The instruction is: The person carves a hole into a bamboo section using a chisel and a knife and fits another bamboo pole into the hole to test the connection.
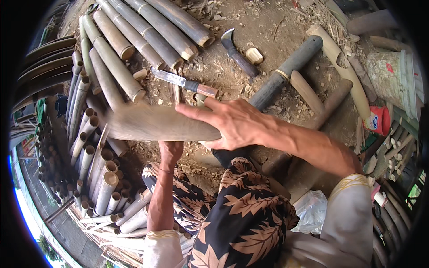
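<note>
A thick bamboo piece [149,124] lies crosswise in front of me, its left end smeared by motion. My right hand [232,123] grips its right end, with the index finger stretched along the top and the thumb underneath. My left hand [171,152] supports the piece from the near side at its middle; the fingers are hidden by the bamboo. Just beyond lies a knife [178,80] with a wooden handle on the ground. Farther off rests a hooked blade [237,53] with a dark wooden handle, beside a short bamboo block [254,56].
Long bamboo poles [147,33] lie at the far left, and cut bamboo tubes [107,192] are heaped at the left. To the right are a dark bamboo pole [270,89], a dirty white bucket [389,80], a red tub [379,120] and a plastic bag [311,211]. Shavings litter the dirt.
</note>
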